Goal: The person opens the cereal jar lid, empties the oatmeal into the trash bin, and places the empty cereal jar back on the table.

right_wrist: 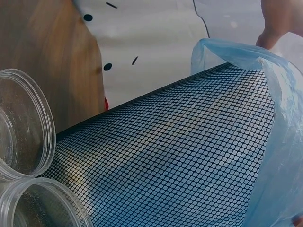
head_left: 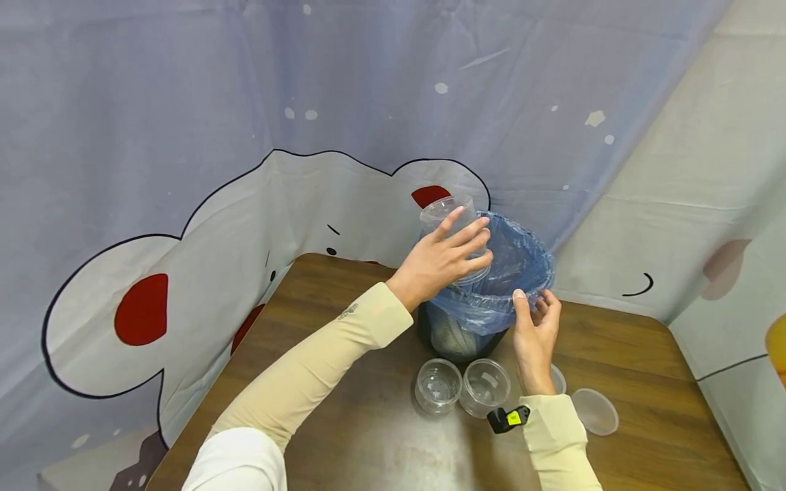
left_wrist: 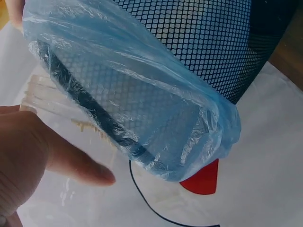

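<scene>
A round mesh trash bin (head_left: 453, 339) stands on the table, lined with a blue plastic bag (head_left: 522, 259) folded over its rim. In the head view, my left hand (head_left: 439, 262) holds a clear plastic tub (head_left: 437, 211) tilted over the bin's left side. The left wrist view shows part of that tub (left_wrist: 47, 97) beyond the bag, with brownish residue near it. My right hand (head_left: 536, 334) grips the bag at the rim on the near right side, thumb toward me. Its fingertips are partly hidden by the bag.
Two open clear tubs (head_left: 438, 387) (head_left: 486, 386) stand side by side in front of the bin. To their right lie a translucent lid (head_left: 595, 411) and another round piece (head_left: 558, 379), partly behind my right wrist. A printed cloth (head_left: 344, 75) hangs behind the wooden table (head_left: 368, 423).
</scene>
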`<state>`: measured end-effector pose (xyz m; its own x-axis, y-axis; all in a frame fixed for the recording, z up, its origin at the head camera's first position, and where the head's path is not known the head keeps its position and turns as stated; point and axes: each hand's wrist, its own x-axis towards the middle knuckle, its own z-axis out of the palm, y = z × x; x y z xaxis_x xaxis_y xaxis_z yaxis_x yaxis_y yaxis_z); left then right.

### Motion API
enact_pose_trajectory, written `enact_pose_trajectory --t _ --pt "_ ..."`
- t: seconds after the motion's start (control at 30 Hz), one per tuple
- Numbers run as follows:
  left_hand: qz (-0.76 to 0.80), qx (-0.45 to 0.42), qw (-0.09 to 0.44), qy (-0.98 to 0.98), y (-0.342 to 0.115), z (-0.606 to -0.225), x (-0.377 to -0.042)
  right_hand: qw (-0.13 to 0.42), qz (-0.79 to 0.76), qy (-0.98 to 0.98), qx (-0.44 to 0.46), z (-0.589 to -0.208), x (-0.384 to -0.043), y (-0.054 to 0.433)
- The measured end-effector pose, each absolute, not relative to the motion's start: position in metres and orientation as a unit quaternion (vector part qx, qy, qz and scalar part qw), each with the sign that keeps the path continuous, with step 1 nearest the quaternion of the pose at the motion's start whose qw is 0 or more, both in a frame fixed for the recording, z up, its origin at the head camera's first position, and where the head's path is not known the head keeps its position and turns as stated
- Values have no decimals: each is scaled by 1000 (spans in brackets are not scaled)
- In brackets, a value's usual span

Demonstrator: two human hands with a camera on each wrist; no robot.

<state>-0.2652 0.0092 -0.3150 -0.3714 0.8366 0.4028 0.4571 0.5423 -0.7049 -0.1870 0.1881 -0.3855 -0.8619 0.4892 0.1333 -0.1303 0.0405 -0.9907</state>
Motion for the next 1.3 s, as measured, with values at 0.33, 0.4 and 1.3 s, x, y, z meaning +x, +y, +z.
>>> enact_pose_trajectory --t 0.33,0.4,1.3 --pt "282 -430 381 -769 16 -310 -263 230 685 -679 -126 -385 -189 189" --pt "286 -431 378 -768 16 -309 -263 230 685 -680 -126 -386 -190 189" --pt "176 -382 418 -805 0 -313 -264 237 674 -686 -138 -411 -201 198"
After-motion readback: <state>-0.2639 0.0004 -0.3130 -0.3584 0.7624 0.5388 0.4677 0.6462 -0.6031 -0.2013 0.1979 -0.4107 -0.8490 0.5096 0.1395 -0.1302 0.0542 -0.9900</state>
